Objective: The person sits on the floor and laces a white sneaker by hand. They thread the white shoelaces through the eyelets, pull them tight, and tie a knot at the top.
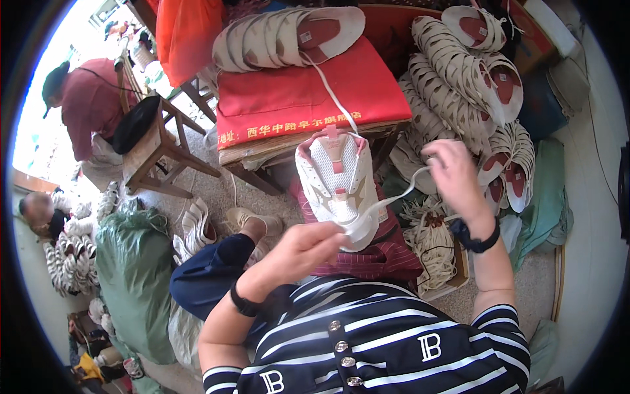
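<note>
A white mesh sneaker (331, 177) with pink lining and beige overlays stands before me, its toe toward me, against a striped dark-red cloth. My left hand (305, 253) is at the toe, fingers pinched on a white shoelace. From there the shoelace (396, 197) crosses the toe and rises, slack, to my right hand (453, 174), which holds it between closed fingers, out to the right. Some of the strip over the toe is smeared by motion. Another length of white lace runs from the shoe's far right side onto the red-covered table (289, 108).
A row of nested cream shoe uppers (282, 39) lies on the table. More stacks of uppers (453, 72) rise at the right. A box of white laces (430, 253) stands below my right arm. On the left are a wooden stool (154, 151), green sacks (131, 276) and a seated person (92, 98).
</note>
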A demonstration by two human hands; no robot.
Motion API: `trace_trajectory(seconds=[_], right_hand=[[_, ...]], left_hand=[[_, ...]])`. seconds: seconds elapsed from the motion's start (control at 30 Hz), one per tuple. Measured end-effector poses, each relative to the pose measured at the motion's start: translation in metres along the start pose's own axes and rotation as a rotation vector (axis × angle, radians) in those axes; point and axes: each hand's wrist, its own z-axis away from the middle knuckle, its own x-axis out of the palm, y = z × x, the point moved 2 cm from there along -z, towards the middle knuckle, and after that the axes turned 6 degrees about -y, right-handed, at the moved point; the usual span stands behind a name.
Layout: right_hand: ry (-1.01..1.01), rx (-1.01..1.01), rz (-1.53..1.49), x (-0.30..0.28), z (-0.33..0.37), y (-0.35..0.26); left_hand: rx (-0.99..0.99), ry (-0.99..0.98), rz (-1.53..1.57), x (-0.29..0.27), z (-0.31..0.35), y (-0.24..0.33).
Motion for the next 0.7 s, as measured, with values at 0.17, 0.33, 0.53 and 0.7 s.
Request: trace_trajectory(seconds=[0.17,0.33,0.53,0.7], right_hand=[[-0.495,-0.03,-1.046,0.023,-0.001,-0.104],[-0.651,0.016,-1.053,0.037,-0.008,-0.102],[-0.763,0.134,-1.156,0.043,-0.01,-0.091],[-0.426,0.03,-0.808,0.046,-0.012,-0.087]], left_hand=[[0.011,0.021,-0.194,0.018,-0.024,-0.001],[0.068,0.144,-0.32,0.009,-0.022,0.003],[0.198,0.246,-0.469,0.005,-0.028,-0.013],[0.262,0.529,-0.411,0.006,-0.037,-0.03]])
